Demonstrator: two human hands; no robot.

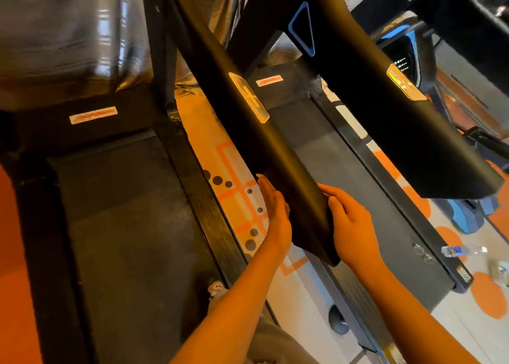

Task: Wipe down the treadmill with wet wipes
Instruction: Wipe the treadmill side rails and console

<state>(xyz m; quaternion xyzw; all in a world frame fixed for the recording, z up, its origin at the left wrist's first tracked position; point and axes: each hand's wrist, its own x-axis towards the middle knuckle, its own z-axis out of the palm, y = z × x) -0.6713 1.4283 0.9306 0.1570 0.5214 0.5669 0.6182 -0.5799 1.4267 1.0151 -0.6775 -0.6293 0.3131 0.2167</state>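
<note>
Red-lettered labels sit on two treadmill hoods [93, 114] [269, 80], and yellow stickers on handrails [248, 96] [405, 82]; none is legible.

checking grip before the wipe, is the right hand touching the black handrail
Touching. The head view shows the right hand with its fingers curled over the near end of the black handrail.

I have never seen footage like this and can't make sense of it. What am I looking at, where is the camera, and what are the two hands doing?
The camera sits on a person's head, looking down at their own bare arms. They stand between two treadmills, whose dark belts run on either side. The long black bar is a treadmill handrail. The left hand lies flat against its left side and the right hand against its right side, near the end of the bar. A wipe cannot be made out in either hand. A water bottle lies on the patterned floor at the right.
</note>
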